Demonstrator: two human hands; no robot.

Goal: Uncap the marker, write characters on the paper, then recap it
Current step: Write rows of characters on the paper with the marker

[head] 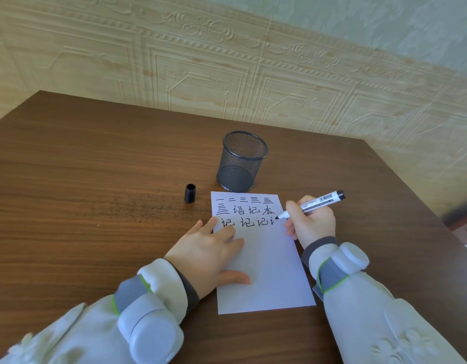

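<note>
Dark brown wooden table [96, 166] set against a cream embossed wall. On it lies a white sheet of paper [266, 279] bearing 3 rows of black handwritten characters. The right hand [312, 222] grips a white marker with a black tip [312, 204], fingers curled round it, tip touching the paper at the end of row 3. The left hand [214, 253] presses flat on the paper's left edge, fingers straight. A black marker cap [190, 193] stands left of the paper; a black mesh pen cup [240, 161] stands just behind it.
</note>
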